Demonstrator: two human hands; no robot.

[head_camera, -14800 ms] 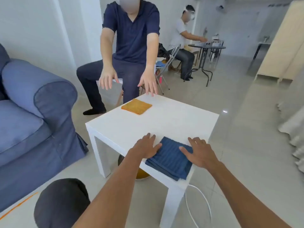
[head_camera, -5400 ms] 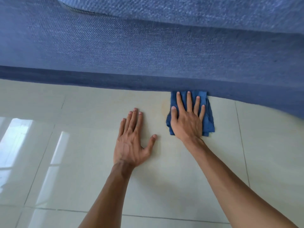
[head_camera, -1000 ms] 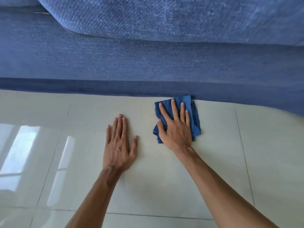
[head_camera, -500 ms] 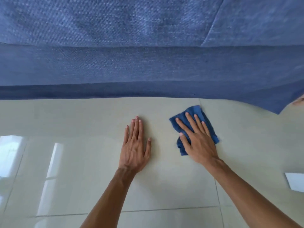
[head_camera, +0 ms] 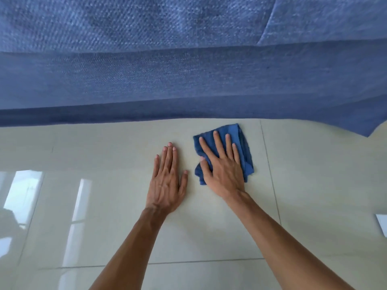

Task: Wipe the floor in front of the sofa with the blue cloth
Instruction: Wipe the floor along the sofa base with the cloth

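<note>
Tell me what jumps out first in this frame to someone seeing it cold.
The blue sofa fills the whole upper half, its skirt hanging down to the pale tiled floor. Just below it at centre, the right hand lies flat, fingers spread, on a crumpled blue cloth, while the left hand rests bare on the tiles beside it. Bright window reflections streak the glossy floor at lower left.

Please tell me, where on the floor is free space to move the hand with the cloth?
Bare tiles lie right of the blue cloth up to the sofa corner, and nearer, between the forearms. It is crowded left of the cloth: the left hand rests close beside the right hand.
</note>
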